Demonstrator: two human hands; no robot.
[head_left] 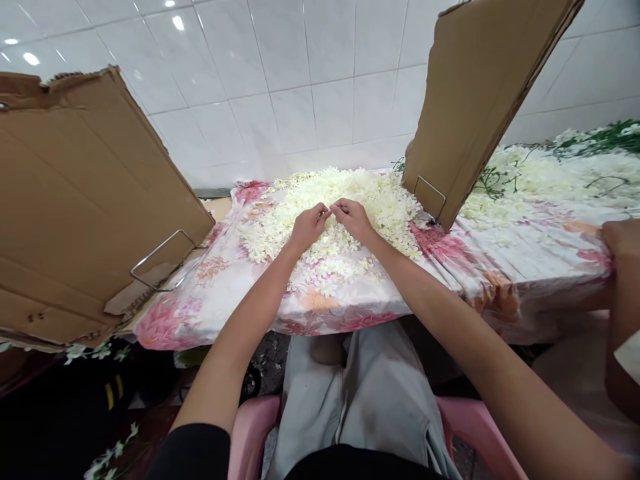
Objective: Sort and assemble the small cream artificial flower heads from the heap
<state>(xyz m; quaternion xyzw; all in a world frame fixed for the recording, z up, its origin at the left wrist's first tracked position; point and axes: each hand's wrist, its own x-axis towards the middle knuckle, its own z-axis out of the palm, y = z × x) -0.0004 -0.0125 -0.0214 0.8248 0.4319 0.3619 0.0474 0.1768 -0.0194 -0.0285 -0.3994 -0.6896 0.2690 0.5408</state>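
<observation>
A broad heap of small white and pale-yellow flowers lies on a table with a floral cloth. Over the middle of this heap, my left hand is closed, thumb and finger pinched. My right hand pinches just beside it, the fingertips of both almost meeting. Whatever is between the fingers is too small to make out. Loose blossoms are scattered on the cloth below my wrists.
Cardboard panels in wire stands rise at left and right. White tiles back the table. More flowers with green stems lie beyond the right panel, near another person's arm. Below is a pink chair.
</observation>
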